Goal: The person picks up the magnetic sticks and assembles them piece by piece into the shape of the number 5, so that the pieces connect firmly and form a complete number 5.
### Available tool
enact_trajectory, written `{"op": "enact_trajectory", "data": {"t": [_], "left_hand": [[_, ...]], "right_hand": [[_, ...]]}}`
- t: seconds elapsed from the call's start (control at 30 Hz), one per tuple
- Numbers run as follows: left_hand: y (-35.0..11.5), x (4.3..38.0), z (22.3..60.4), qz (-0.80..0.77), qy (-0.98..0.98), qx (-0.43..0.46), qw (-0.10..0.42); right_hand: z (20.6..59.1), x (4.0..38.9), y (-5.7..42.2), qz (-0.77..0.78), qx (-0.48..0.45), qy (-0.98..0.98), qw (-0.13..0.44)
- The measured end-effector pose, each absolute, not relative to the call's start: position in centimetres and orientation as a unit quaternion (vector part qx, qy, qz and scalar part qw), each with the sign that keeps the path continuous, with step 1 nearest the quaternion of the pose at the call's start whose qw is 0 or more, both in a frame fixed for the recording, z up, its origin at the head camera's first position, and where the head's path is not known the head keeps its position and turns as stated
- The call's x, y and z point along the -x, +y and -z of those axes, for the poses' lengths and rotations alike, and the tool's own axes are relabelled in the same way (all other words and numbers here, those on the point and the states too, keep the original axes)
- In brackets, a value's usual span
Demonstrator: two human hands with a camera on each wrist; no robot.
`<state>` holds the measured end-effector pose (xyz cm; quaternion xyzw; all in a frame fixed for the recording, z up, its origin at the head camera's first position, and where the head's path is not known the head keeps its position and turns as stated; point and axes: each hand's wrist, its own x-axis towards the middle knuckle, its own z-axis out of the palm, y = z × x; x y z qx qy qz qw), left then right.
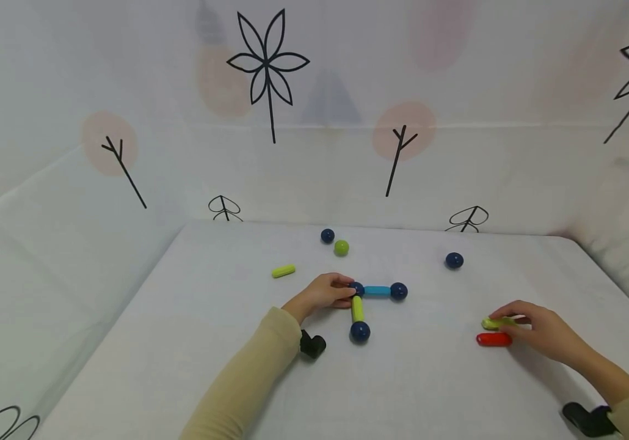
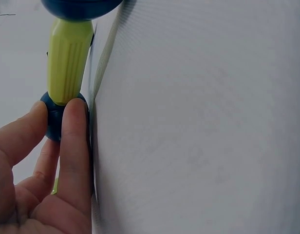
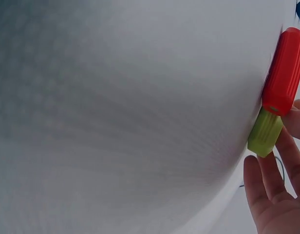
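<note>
My left hand (image 1: 325, 292) pinches a dark blue ball (image 2: 54, 119) between thumb and fingers. This ball is the corner of a joined shape: a light blue rod (image 1: 377, 291) runs right from it to another dark blue ball (image 1: 399, 291). Toward me, a yellow-green rod (image 1: 358, 309) links it to a third dark blue ball (image 1: 360, 332). Over on the right, my right hand (image 1: 544, 330) grips a loose yellow-green rod (image 3: 265, 132) with thumb and fingertips. A red rod (image 1: 493, 340) lies alongside, just on the near side of it, close by the thumb.
Behind the shape are a dark blue ball (image 1: 328, 236), a lime green ball (image 1: 341, 247) and a short yellow-green rod (image 1: 284, 271). One more dark blue ball (image 1: 454, 260) sits at back right. A patterned cloth (image 1: 314, 171) rises behind the white table (image 1: 182, 305).
</note>
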<state>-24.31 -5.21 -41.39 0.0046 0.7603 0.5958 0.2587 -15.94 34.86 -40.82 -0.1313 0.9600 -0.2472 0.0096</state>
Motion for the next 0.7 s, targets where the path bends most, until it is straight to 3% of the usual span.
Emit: {"op": "enact_trajectory", "data": {"t": [0.7], "left_hand": [[-5.18,24.20,41.08,-0.592,0.763,-0.002,0.258]], "right_hand": [[40.59,16.65,34.76,0.246,0.129,0.960,0.033]]}}
